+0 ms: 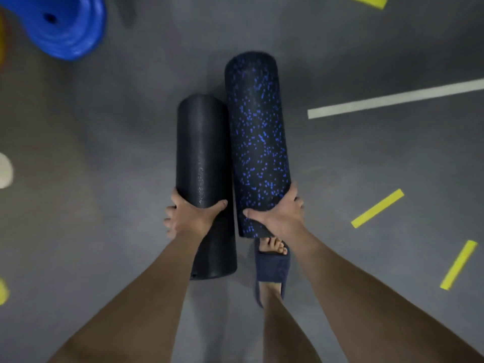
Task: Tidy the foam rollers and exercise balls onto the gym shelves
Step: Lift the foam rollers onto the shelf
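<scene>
Two foam rollers are held side by side above the grey floor, pointing away from me. My left hand (190, 217) grips the plain black roller (201, 153) around its lower half, thumb on top. My right hand (279, 216) grips the black roller with blue speckles (258, 137) near its closer end, thumb across the top. The speckled roller reaches farther forward than the plain one. No shelves or exercise balls can be told for certain in this view.
A blue ribbed plastic object (62, 27) lies at the top left. A pale rounded object (5, 170) shows at the left edge. White (392, 99) and yellow (377, 208) tape strips mark the floor on the right. My foot in a navy slipper (272, 265) stands below the rollers.
</scene>
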